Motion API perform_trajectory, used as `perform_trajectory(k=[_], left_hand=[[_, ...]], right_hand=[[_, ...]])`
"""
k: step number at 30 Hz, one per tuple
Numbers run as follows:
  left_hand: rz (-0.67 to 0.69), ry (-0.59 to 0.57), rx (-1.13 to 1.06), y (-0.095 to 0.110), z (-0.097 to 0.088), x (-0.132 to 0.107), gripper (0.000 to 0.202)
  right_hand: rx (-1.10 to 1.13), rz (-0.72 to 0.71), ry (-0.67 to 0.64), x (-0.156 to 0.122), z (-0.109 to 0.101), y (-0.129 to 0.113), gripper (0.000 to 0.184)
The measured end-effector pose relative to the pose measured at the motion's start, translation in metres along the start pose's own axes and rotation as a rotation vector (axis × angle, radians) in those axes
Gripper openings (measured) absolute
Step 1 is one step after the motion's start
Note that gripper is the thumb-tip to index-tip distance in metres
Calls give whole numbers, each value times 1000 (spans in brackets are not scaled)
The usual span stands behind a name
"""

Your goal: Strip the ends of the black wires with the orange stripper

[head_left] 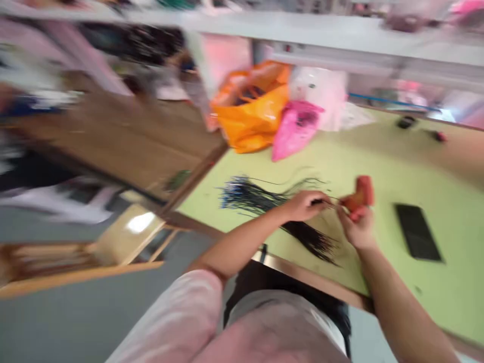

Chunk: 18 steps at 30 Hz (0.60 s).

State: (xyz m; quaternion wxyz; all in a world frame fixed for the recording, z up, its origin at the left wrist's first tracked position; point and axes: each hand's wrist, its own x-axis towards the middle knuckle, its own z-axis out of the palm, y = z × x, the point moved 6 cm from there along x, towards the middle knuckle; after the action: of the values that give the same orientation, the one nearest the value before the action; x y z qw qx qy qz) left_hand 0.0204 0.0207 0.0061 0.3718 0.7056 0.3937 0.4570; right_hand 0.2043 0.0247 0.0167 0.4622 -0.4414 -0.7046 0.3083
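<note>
Pinched in the fingers of my left hand is a thin dark wire, which runs across the short gap to my right hand. My right hand is closed around a red-orange hand tool, whose exact kind is blurred. The two hands are close together over the green tabletop. A bundle of dark wires with bluish ends lies under and beside my left forearm. Its brownish other ends fan out towards the table's front edge.
A black phone lies to the right. Behind the wires stand an orange bag, a pink bag and a white bag. A white shelf crosses above. A wooden stool is at the left.
</note>
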Motion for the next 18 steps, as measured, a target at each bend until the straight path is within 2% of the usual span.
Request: perform_trajectory(k=[2,5,11,15,18], left_hand=[[32,12,-85,0,-3,-4,11],[27,49,-67,-14,-7,-5,13],[-55,40,-67,-21,-6,-12,24],[-58,149,-67,-23,-15,-14,26],[-83,180,-73,-29,-19,-15,31]], right_hand=[[73,15,-28,1,8,-1,37],[187,58,-106,7,17,7,41],[284,59,-138,3,22,7,44],[244,55,-118,2,18,13,40],[91,-7,-93,3,14,15,33]])
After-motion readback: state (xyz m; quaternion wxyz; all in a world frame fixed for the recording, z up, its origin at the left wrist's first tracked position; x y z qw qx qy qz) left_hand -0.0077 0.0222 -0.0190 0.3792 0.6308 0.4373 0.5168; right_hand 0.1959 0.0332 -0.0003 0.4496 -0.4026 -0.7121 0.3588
